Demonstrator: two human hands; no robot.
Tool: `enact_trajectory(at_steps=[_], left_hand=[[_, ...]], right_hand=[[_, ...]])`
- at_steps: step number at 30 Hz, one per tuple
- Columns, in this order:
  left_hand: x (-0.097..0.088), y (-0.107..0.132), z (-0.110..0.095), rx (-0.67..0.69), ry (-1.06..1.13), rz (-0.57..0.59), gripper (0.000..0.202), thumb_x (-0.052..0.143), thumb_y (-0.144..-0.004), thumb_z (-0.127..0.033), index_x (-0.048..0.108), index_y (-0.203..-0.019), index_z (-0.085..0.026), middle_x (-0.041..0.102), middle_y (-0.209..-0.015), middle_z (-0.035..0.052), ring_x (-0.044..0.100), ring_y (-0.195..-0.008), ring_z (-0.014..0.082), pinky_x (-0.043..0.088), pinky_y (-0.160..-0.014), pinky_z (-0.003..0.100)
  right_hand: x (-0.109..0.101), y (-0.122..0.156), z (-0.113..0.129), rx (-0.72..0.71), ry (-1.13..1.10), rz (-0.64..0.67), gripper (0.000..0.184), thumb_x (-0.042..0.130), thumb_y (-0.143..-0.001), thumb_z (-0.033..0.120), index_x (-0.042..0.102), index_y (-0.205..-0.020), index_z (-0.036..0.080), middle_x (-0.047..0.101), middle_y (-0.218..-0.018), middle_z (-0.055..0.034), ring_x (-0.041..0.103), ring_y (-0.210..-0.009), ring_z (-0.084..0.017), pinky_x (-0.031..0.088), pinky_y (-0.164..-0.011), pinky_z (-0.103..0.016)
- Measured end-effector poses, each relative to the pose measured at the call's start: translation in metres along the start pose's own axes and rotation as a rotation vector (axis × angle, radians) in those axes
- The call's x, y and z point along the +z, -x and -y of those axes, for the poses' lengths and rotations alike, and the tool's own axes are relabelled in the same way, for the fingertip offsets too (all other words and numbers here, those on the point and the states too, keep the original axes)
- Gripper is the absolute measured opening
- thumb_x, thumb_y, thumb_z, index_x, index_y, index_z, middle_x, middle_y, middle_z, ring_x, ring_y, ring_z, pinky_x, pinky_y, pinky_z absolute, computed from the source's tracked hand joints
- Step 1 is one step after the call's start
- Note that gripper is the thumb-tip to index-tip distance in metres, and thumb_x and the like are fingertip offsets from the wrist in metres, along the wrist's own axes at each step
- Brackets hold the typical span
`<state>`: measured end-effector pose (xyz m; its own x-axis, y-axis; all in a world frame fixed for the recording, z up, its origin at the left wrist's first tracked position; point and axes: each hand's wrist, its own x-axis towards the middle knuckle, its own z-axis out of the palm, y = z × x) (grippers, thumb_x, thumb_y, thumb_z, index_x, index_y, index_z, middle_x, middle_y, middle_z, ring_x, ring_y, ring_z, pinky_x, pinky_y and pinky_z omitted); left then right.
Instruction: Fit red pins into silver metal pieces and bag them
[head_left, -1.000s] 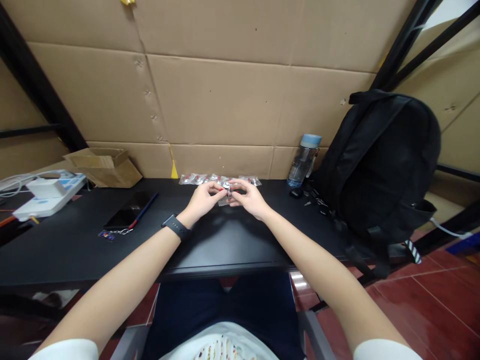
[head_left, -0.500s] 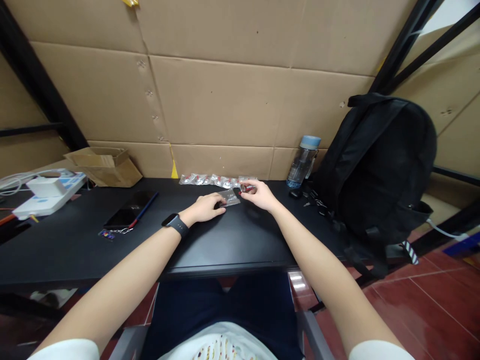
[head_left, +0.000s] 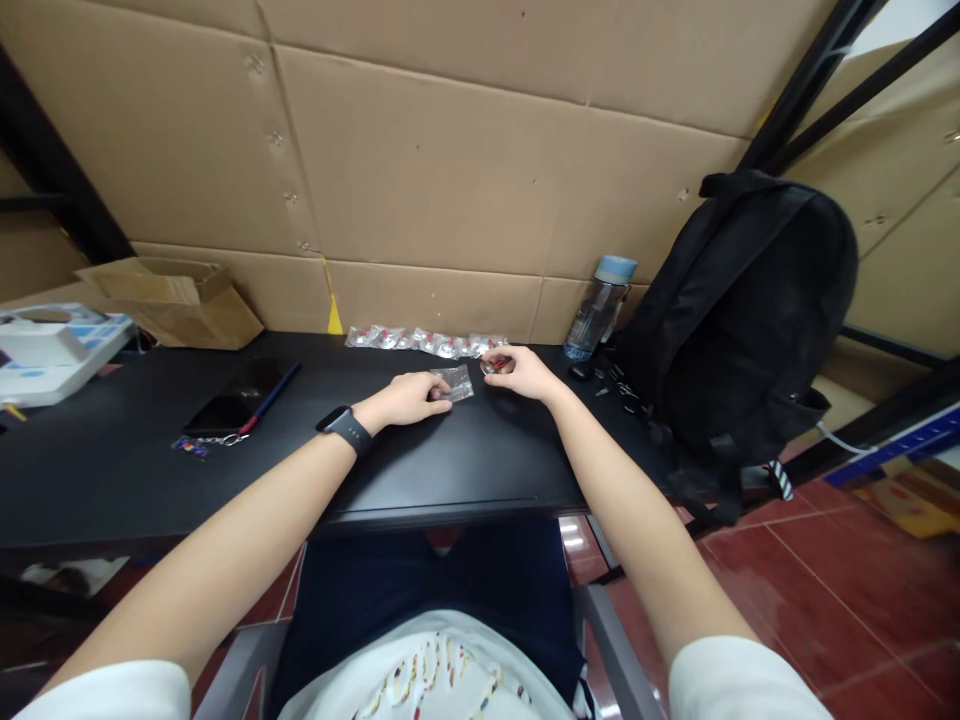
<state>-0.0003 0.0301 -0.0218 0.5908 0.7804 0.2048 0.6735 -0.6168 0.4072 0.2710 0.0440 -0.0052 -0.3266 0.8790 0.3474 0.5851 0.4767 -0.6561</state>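
My left hand (head_left: 409, 398) rests on the black table (head_left: 450, 470), its fingertips closed on the edge of a small clear plastic bag (head_left: 454, 383) lying flat there. My right hand (head_left: 521, 372) is just right of the bag, fingers pinched around a small red and silver part (head_left: 497, 366). A row of several small clear packets (head_left: 424, 342) with red parts lies along the table's back edge, just beyond both hands. A black watch is on my left wrist.
A water bottle (head_left: 598, 308) and a black backpack (head_left: 739, 320) stand at the right. Small dark parts (head_left: 611, 380) lie by the bag. A phone (head_left: 232, 398), pen and keychain (head_left: 196, 445) lie left, with a cardboard box (head_left: 169, 300) and a white device (head_left: 52, 345) further left.
Both hands were together, raised over the clear bag. Now the left hand has lowered the bag to the table and the right hand has moved right with a small part. The view shifted slightly.
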Motion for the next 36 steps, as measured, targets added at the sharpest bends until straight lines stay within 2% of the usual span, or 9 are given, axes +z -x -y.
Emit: enact_trajectory(at_steps=[4, 9, 11, 14, 18, 23, 28, 36], left_hand=[[-0.004, 0.002, -0.006, 0.076, 0.084, 0.031, 0.043, 0.043, -0.097, -0.052, 0.074, -0.093, -0.023, 0.075, -0.098, 0.0056, 0.068, -0.092, 0.0231, 0.049, -0.084, 0.03], [-0.014, 0.007, -0.009, 0.156, 0.158, 0.123, 0.048, 0.034, -0.102, -0.047, 0.075, -0.092, -0.024, 0.073, -0.097, 0.0036, 0.066, -0.096, 0.0203, 0.048, -0.091, 0.028], [-0.015, 0.008, -0.007, 0.176, 0.144, 0.139, 0.044, 0.039, -0.101, -0.047, 0.077, -0.096, -0.026, 0.073, -0.102, 0.0037, 0.066, -0.099, 0.0209, 0.048, -0.094, 0.029], [-0.013, 0.009, -0.006, 0.208, 0.093, 0.147, 0.036, 0.047, -0.099, -0.047, 0.077, -0.11, -0.03, 0.07, -0.12, 0.0045, 0.064, -0.11, 0.0237, 0.046, -0.101, 0.034], [-0.008, 0.012, -0.011, 0.177, -0.029, 0.171, 0.04, 0.045, -0.1, -0.051, 0.067, -0.131, -0.041, 0.057, -0.145, 0.0035, 0.051, -0.132, 0.0316, 0.039, -0.108, 0.047], [-0.004, 0.015, -0.022, 0.114, -0.079, 0.205, 0.042, 0.046, -0.098, -0.057, 0.065, -0.134, -0.044, 0.052, -0.152, 0.005, 0.042, -0.138, 0.0375, 0.032, -0.111, 0.057], [-0.002, 0.016, -0.027, 0.097, -0.09, 0.217, 0.043, 0.048, -0.097, -0.057, 0.062, -0.136, -0.048, 0.045, -0.158, 0.0048, 0.034, -0.145, 0.0404, 0.025, -0.113, 0.065], [0.002, 0.015, -0.028, 0.103, -0.122, 0.246, 0.045, 0.05, -0.097, -0.058, 0.057, -0.141, -0.049, 0.033, -0.165, 0.0046, 0.023, -0.153, 0.0401, 0.02, -0.116, 0.066]], right_hand=[[-0.002, 0.001, -0.003, 0.028, 0.008, 0.008, 0.043, 0.081, -0.068, 0.03, 0.075, -0.108, 0.014, 0.072, -0.095, -0.0043, 0.059, -0.07, -0.011, 0.049, -0.072, -0.025], [-0.007, 0.004, -0.003, 0.058, 0.077, 0.048, 0.04, 0.081, -0.068, 0.032, 0.076, -0.103, 0.016, 0.07, -0.09, -0.0019, 0.058, -0.067, -0.01, 0.047, -0.067, -0.024], [-0.008, 0.006, -0.001, 0.051, 0.047, 0.091, 0.043, 0.082, -0.068, 0.034, 0.075, -0.106, 0.016, 0.07, -0.091, -0.0027, 0.057, -0.065, -0.01, 0.046, -0.065, -0.023], [-0.008, 0.008, 0.005, 0.014, -0.017, 0.184, 0.049, 0.084, -0.066, 0.037, 0.073, -0.108, 0.016, 0.071, -0.092, -0.0033, 0.057, -0.063, -0.009, 0.047, -0.063, -0.023], [-0.008, 0.011, 0.017, -0.045, -0.015, 0.2, 0.048, 0.084, -0.067, 0.038, 0.073, -0.108, 0.017, 0.071, -0.091, -0.0023, 0.056, -0.062, -0.009, 0.045, -0.061, -0.022], [-0.011, 0.014, 0.026, -0.042, 0.158, 0.266, 0.047, 0.088, -0.062, 0.035, 0.075, -0.105, 0.02, 0.071, -0.081, 0.0007, 0.061, -0.067, -0.013, 0.047, -0.067, -0.024], [-0.008, 0.013, 0.023, -0.028, 0.234, 0.245, 0.042, 0.089, -0.063, 0.036, 0.076, -0.099, 0.019, 0.073, -0.081, -0.0002, 0.065, -0.07, -0.015, 0.048, -0.068, -0.024], [0.002, 0.01, 0.026, -0.061, 0.184, 0.254, 0.047, 0.093, -0.058, 0.036, 0.076, -0.099, 0.018, 0.073, -0.081, -0.001, 0.066, -0.07, -0.015, 0.049, -0.068, -0.024]])
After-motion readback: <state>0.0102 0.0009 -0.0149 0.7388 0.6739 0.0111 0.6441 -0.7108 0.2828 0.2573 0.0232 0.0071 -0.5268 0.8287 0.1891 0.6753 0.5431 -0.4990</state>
